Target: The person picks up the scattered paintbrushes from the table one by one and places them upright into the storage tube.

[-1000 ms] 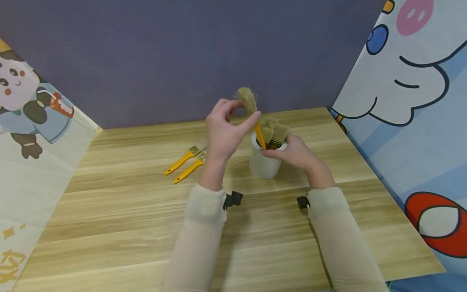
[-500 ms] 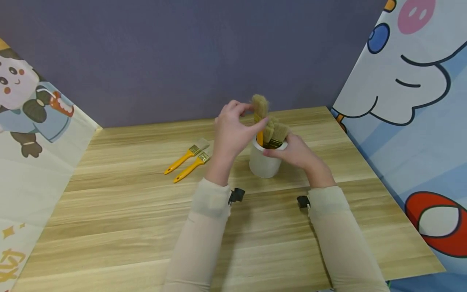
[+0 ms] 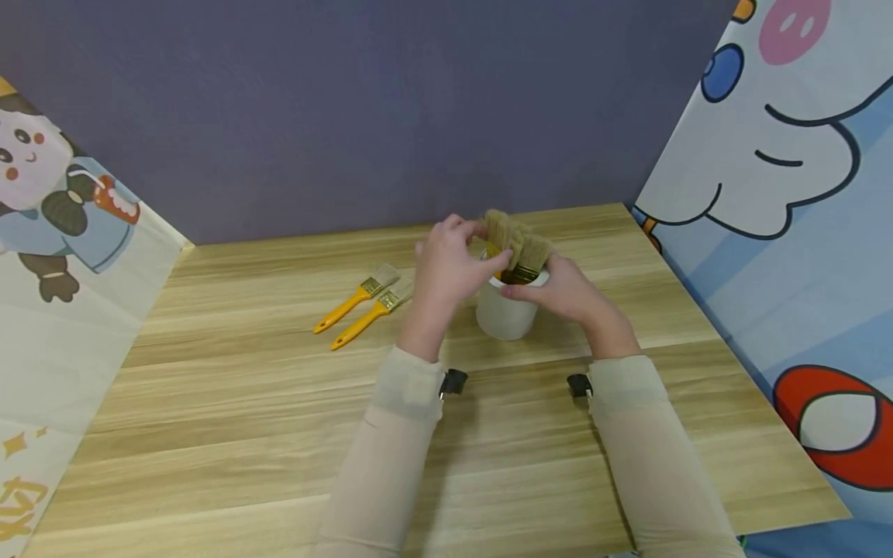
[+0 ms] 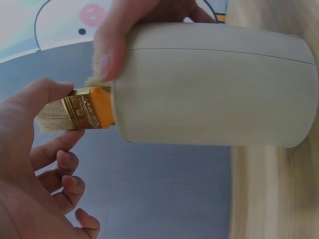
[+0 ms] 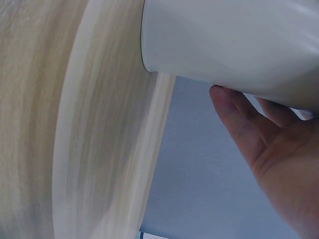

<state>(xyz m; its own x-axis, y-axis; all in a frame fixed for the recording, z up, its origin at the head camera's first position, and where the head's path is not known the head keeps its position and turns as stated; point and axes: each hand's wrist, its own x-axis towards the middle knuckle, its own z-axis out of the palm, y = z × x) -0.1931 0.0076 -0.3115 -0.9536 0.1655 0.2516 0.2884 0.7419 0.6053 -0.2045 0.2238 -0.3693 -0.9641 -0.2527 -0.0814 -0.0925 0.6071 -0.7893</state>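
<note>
My left hand (image 3: 449,263) pinches a paintbrush (image 4: 82,109) by its gold metal band between thumb and forefinger, the other fingers loosely bent. Its bristles point up and its yellow handle goes down inside a white cylindrical container (image 4: 214,94), where most of it is hidden. Several other brushes stand bristles-up in the container, one broad brush (image 3: 533,252) at the right. My right hand (image 3: 568,291) grips the container near its rim, thumb at the near side. In the right wrist view the fingers (image 5: 239,114) lie along the container's wall.
Two yellow-handled paintbrushes (image 3: 349,310) lie side by side on the wooden table (image 3: 244,403), left of the container. A dark grey wall (image 3: 349,116) rises behind the table. Panels with cartoon pictures stand at the left and right sides.
My left hand has moved right and down, bringing the paintbrush upright and lowering its handle into the container. The right hand and the container have stayed in place.
</note>
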